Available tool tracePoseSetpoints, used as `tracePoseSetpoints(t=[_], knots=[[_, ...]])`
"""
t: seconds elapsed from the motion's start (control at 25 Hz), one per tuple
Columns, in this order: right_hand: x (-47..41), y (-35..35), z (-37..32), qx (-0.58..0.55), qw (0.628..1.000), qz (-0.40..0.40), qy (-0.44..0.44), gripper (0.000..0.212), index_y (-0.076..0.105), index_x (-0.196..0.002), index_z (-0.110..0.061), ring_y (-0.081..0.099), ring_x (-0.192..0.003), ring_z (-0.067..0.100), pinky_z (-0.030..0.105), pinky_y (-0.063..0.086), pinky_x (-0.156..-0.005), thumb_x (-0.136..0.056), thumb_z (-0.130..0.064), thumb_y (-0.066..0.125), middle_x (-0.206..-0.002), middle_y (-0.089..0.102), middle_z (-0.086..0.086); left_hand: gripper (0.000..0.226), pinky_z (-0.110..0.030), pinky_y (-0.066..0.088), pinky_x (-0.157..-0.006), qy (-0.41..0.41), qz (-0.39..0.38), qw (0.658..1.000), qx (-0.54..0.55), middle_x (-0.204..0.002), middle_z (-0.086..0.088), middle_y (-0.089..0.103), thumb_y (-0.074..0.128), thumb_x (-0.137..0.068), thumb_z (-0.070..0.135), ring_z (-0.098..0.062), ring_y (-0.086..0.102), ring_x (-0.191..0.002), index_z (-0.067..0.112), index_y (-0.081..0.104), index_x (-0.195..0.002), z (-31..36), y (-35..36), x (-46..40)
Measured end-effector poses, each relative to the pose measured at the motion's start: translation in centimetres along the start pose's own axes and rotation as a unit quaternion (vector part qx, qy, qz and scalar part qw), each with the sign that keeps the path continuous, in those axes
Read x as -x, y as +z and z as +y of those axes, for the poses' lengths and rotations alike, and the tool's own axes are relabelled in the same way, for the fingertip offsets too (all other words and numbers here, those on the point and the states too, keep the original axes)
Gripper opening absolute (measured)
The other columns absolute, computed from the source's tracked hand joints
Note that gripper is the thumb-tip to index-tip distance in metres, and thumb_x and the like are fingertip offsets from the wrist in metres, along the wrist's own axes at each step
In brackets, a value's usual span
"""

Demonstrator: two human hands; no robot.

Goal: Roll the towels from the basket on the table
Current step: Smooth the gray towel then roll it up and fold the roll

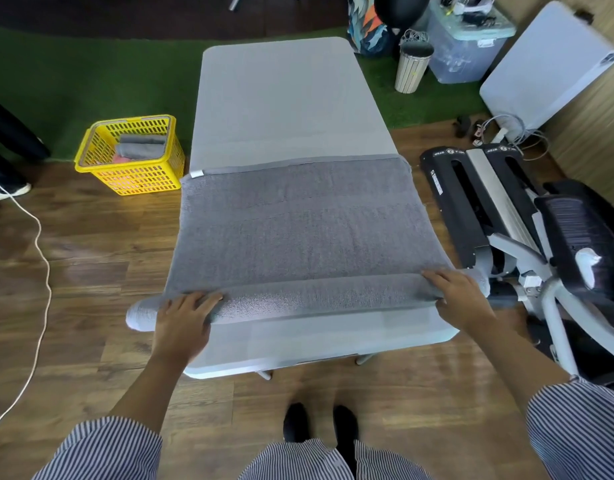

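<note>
Our left hand [184, 315] and right hand [459, 294] both rest on top of the rolled near edge of the large grey terry towel [298, 220], fingers bent over the roll and pressing it down near each end; neither is clenched on nothing, both are holding the roll itself. The towel lies spread flat across the pale grey rectangular worktop [284, 98], with its far hem about halfway up the surface and both roll ends overhanging the sides. We judge the rolling only begun, with most of the cloth still flat. The risk from here is a skewed roll: if one hand pushes ahead of the other, the cylinder will cone and the overhanging ends may sag or unwind. Loose pressure would leave a slack roll. On the floor to the left, the yellow perforated plastic basket [101, 164] holds more folded towels [141, 147].
</note>
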State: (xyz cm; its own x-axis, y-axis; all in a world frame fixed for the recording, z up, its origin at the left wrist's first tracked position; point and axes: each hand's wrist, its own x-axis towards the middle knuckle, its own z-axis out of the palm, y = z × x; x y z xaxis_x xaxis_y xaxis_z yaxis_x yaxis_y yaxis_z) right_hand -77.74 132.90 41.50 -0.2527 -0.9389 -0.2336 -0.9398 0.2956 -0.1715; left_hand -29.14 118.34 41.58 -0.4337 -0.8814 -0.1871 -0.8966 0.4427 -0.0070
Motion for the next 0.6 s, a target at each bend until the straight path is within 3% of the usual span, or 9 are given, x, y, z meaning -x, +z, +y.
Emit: tracePoseSetpoints(t=[0.08,0.24,0.36,0.44,0.52,0.6], knots=[[-0.1,0.0,-0.1,-0.020,1.000,-0.012,0.009,0.051,0.058,-0.122,-0.012,0.055,-0.103,0.037,0.045,0.038,-0.096,-0.072,0.002,0.058,-0.111,0.063,0.014,0.046,-0.047,0.049,-0.069,-0.002,0.013,1.000,-0.008,-0.090,-0.001,0.069,0.058,-0.072,0.021,-0.028,0.066,-0.080,0.030,0.063,-0.116,-0.4,0.0,0.6],[-0.6,-1.1,-0.8,-0.018,0.998,-0.066,0.013,0.047,0.049,-0.129,-0.013,0.047,-0.115,0.034,0.042,0.037,-0.100,-0.082,-0.011,0.052,-0.123,0.056,0.014,0.052,-0.043,0.050,-0.064,0.048,0.050,0.998,0.004,-0.094,-0.002,0.068,0.035,-0.074,0.028,-0.027,0.067,-0.077,0.021,0.066,-0.116,-2.1,0.1,1.0],[-0.7,-1.2,-1.2,-0.034,0.999,-0.027,0.030,0.051,0.043,-0.133,-0.006,0.040,-0.122,0.036,0.044,0.025,-0.110,-0.083,-0.003,0.050,-0.132,0.047,0.016,0.042,-0.055,0.051,-0.078,0.020,0.113,0.993,0.033,-0.111,-0.012,0.063,0.052,-0.075,0.015,-0.034,0.063,-0.092,0.011,0.058,-0.116,-1.5,-0.2,0.6],[-0.7,-0.8,-1.7,-0.014,1.000,-0.007,0.006,0.047,0.045,-0.131,0.001,0.039,-0.124,0.040,0.048,0.018,-0.114,-0.084,0.005,0.045,-0.133,0.046,0.021,0.043,-0.066,0.042,-0.091,0.030,0.137,0.990,0.020,-0.113,-0.014,0.063,0.054,-0.074,0.009,-0.036,0.062,-0.101,0.011,0.052,-0.117,-0.5,0.5,0.5],[-0.6,-0.4,-1.8,0.008,0.999,-0.025,-0.022,0.048,0.044,-0.131,0.004,0.037,-0.127,0.041,0.055,0.015,-0.113,-0.085,-0.005,0.047,-0.134,0.045,0.022,0.051,-0.070,0.027,-0.098,0.037,0.122,0.992,0.004,-0.115,-0.013,0.063,0.062,-0.068,0.013,-0.033,0.061,-0.109,0.010,0.053,-0.119,0.1,0.9,0.4],[-0.3,-0.5,-2.0,0.048,0.996,-0.066,-0.020,0.056,0.042,-0.135,-0.001,0.036,-0.130,0.036,0.049,0.014,-0.115,-0.083,-0.013,0.057,-0.137,0.044,0.017,0.061,-0.072,0.025,-0.097,0.012,0.081,0.997,0.010,-0.110,-0.011,0.065,0.075,-0.058,0.007,-0.032,0.063,-0.105,0.009,0.058,-0.117,0.6,0.8,0.2]])
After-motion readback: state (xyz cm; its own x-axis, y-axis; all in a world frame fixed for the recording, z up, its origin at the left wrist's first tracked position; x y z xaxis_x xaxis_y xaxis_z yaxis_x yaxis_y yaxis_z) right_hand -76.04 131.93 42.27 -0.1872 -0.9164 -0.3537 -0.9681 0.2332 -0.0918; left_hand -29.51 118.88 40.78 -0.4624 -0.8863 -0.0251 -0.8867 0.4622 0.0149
